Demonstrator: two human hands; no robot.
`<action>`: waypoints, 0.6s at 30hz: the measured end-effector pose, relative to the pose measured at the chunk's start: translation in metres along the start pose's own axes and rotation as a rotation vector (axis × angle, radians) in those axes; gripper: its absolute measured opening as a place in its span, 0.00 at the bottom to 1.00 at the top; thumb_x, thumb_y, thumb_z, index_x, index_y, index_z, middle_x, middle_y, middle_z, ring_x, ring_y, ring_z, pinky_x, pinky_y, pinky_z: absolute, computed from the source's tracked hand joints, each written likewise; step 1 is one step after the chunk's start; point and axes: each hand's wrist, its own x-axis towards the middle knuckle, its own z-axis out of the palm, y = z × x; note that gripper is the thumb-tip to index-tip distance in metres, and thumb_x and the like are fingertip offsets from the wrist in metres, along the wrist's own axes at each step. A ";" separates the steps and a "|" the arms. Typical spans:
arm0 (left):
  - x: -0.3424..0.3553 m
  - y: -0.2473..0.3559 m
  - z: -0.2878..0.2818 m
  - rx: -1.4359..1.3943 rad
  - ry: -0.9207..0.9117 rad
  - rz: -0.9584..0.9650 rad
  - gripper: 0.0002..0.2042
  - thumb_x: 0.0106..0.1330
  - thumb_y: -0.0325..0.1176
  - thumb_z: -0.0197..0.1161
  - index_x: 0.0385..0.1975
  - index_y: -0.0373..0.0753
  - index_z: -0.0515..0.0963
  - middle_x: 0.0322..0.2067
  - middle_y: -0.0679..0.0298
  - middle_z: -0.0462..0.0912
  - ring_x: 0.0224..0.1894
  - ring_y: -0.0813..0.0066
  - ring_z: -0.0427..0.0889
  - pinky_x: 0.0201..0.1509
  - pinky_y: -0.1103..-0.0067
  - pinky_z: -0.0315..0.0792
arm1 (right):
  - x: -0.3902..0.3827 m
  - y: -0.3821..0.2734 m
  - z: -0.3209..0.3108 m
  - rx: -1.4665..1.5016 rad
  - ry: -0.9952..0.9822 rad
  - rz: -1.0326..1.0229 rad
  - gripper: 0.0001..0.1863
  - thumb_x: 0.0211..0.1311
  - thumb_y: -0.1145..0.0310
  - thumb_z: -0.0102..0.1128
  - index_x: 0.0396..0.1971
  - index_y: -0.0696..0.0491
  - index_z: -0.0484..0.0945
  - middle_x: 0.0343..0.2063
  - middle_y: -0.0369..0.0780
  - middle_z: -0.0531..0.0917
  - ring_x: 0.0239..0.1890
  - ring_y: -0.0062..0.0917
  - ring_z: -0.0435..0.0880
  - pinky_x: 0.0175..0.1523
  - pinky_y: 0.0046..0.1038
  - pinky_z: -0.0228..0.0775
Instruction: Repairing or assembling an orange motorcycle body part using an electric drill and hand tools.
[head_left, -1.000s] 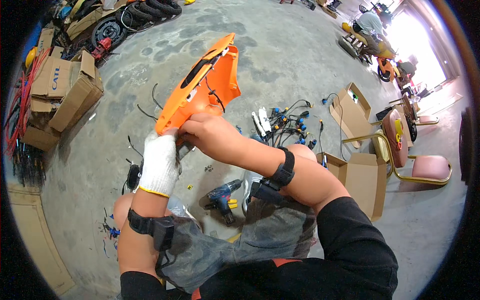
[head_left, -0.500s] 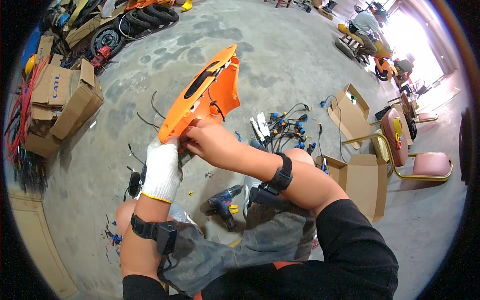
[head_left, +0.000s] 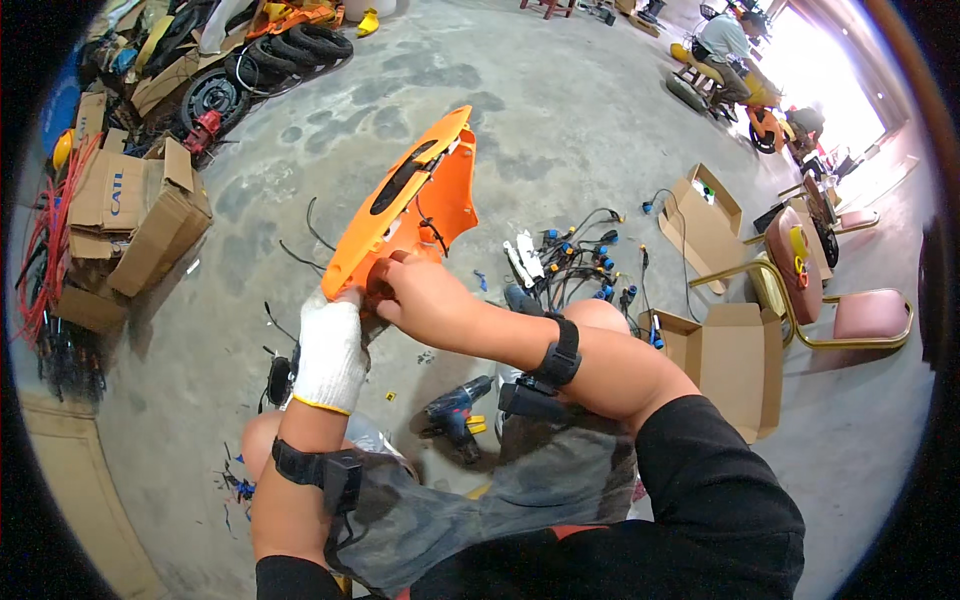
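An orange plastic body panel (head_left: 385,225) stands tilted in front of me, its long dark slot on the left side and a thin black cable on its inner face. My left hand (head_left: 332,350), in a white knit glove with a yellow edge, is closed round the panel's lower end. Bare and curled, my right hand (head_left: 422,300) presses its fingers together against the inside of that same end. Whatever lies between those fingertips is hidden. Thin dark wires (head_left: 305,240) stick out past the panel's left edge.
Below my hands a cordless drill (head_left: 457,415) lies on the concrete. Connector cables (head_left: 580,262) are heaped right of the panel, with open cardboard boxes (head_left: 735,365) and a pink chair (head_left: 795,255) beyond. Cartons (head_left: 125,215) and tyres (head_left: 300,50) sit at left. A person (head_left: 727,50) works far right.
The panel's upper tip sits slightly lower in the picture, and the whole view has shifted a little. Both hands keep their places on the panel, with the right fingers slightly shifted.
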 end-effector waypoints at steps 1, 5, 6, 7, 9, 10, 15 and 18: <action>-0.001 0.001 0.001 -0.008 -0.009 -0.018 0.12 0.61 0.25 0.55 0.44 0.31 0.75 0.35 0.56 0.82 0.33 0.64 0.83 0.36 0.71 0.81 | 0.000 0.000 0.000 0.000 0.001 -0.005 0.12 0.53 0.70 0.62 0.36 0.60 0.80 0.36 0.50 0.80 0.41 0.44 0.81 0.47 0.40 0.74; -0.003 0.001 0.003 -0.019 -0.022 -0.007 0.11 0.62 0.26 0.56 0.43 0.31 0.76 0.35 0.58 0.82 0.31 0.66 0.83 0.34 0.72 0.81 | -0.003 0.001 -0.004 -0.041 -0.009 -0.080 0.11 0.54 0.67 0.63 0.35 0.57 0.81 0.34 0.45 0.80 0.40 0.41 0.81 0.45 0.38 0.75; -0.002 0.000 0.003 -0.020 -0.024 -0.005 0.11 0.62 0.26 0.56 0.43 0.31 0.76 0.35 0.58 0.82 0.31 0.66 0.83 0.34 0.72 0.81 | -0.004 0.001 -0.005 -0.118 -0.016 -0.116 0.11 0.54 0.66 0.63 0.34 0.56 0.81 0.33 0.44 0.81 0.39 0.40 0.82 0.44 0.38 0.75; -0.002 0.000 0.003 0.016 -0.002 -0.004 0.11 0.62 0.26 0.56 0.43 0.31 0.76 0.35 0.57 0.82 0.31 0.66 0.83 0.34 0.72 0.81 | -0.004 -0.001 -0.007 -0.117 -0.016 -0.117 0.11 0.54 0.66 0.63 0.34 0.56 0.81 0.33 0.44 0.81 0.39 0.40 0.82 0.44 0.38 0.75; 0.000 -0.003 0.001 0.052 0.019 -0.004 0.11 0.62 0.27 0.57 0.43 0.31 0.76 0.35 0.57 0.82 0.31 0.67 0.83 0.35 0.71 0.80 | -0.004 -0.007 -0.010 -0.226 -0.046 -0.133 0.09 0.53 0.66 0.63 0.31 0.54 0.81 0.32 0.41 0.81 0.37 0.39 0.82 0.41 0.38 0.76; 0.001 -0.005 0.000 0.067 0.015 -0.017 0.11 0.63 0.27 0.56 0.44 0.32 0.76 0.35 0.58 0.82 0.32 0.66 0.83 0.36 0.70 0.80 | -0.003 -0.005 -0.008 -0.226 -0.045 -0.134 0.09 0.53 0.66 0.63 0.31 0.54 0.81 0.32 0.41 0.81 0.37 0.39 0.82 0.41 0.38 0.76; 0.003 -0.009 0.002 0.022 0.022 -0.020 0.11 0.66 0.28 0.51 0.44 0.33 0.76 0.35 0.57 0.82 0.32 0.67 0.83 0.37 0.69 0.80 | -0.001 0.002 0.002 -0.375 -0.010 -0.271 0.08 0.52 0.66 0.63 0.28 0.54 0.79 0.31 0.43 0.81 0.32 0.39 0.83 0.37 0.40 0.76; 0.007 -0.012 0.003 -0.049 0.033 -0.052 0.12 0.67 0.28 0.49 0.45 0.34 0.76 0.35 0.58 0.82 0.29 0.67 0.82 0.33 0.71 0.80 | -0.002 0.003 0.001 -0.388 0.000 -0.281 0.08 0.54 0.65 0.62 0.29 0.55 0.78 0.31 0.44 0.81 0.32 0.39 0.83 0.35 0.40 0.77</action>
